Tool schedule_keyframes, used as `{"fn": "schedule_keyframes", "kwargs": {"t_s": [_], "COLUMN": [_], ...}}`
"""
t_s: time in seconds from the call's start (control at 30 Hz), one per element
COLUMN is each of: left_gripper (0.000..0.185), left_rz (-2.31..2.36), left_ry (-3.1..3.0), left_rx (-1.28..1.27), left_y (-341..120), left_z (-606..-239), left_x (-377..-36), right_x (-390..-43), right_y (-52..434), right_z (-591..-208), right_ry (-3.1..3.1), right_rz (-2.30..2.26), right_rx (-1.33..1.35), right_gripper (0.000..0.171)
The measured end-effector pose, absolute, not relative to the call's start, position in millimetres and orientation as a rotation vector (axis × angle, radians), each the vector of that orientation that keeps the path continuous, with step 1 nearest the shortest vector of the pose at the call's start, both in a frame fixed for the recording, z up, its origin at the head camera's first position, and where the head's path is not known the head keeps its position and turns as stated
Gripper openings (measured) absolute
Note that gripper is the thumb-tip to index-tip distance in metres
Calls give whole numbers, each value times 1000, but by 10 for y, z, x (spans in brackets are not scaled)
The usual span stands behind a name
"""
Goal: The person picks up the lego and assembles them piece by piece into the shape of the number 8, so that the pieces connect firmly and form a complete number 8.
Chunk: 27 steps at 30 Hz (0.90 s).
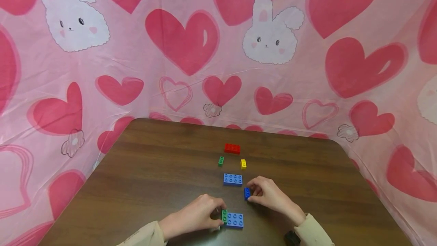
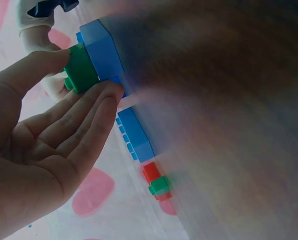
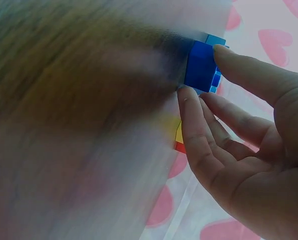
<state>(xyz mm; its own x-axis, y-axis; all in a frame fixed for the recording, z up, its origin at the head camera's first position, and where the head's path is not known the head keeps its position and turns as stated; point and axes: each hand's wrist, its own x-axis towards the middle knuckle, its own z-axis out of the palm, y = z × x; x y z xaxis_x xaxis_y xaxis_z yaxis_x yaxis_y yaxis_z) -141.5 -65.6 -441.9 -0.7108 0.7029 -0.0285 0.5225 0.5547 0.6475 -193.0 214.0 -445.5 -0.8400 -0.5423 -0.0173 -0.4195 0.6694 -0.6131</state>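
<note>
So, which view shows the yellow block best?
The head view: the yellow block sits whole and unobstructed on the table, studs visible. The right wrist view shows only a sliver beside the right hand; the left wrist view doesn't show it.

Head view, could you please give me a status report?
Left hand pinching green brick at left end of near light-blue brick. Right hand pinching dark-blue brick. Far light-blue brick close by dark-blue one.

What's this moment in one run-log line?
left grip: pinches near green brick, atop near light-blue brick; right grip: pinches dark-blue brick; ahead: red brick, yellow brick
</note>
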Motion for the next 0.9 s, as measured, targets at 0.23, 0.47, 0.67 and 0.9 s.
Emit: {"fn": "schedule_keyframes", "kwargs": {"t_s": [0.23, 0.47, 0.67, 0.9], "left_gripper": [28, 27, 27, 26], "left_rz": [900, 869, 880, 886], "left_ry": [2524, 2555, 2556, 2555], "left_rx": [1022, 1024, 1027, 1031], "left_y": [-655, -645, -649, -653], "left_z": [-4422, -4406, -4401, -4400], "left_x": [-1407, -1397, -1397, -1392], "right_x": [-1931, -1931, -1934, -1925], "right_y": [2134, 2126, 2121, 2110], "right_z": [-4458, -4459, -4457, -4454], "right_ry": [2689, 2681, 2679, 2670], "right_rz": [-903, -912, -911, -926], "right_rx": [-827, -840, -831, -806], "right_gripper": [33, 32, 31, 30]}}
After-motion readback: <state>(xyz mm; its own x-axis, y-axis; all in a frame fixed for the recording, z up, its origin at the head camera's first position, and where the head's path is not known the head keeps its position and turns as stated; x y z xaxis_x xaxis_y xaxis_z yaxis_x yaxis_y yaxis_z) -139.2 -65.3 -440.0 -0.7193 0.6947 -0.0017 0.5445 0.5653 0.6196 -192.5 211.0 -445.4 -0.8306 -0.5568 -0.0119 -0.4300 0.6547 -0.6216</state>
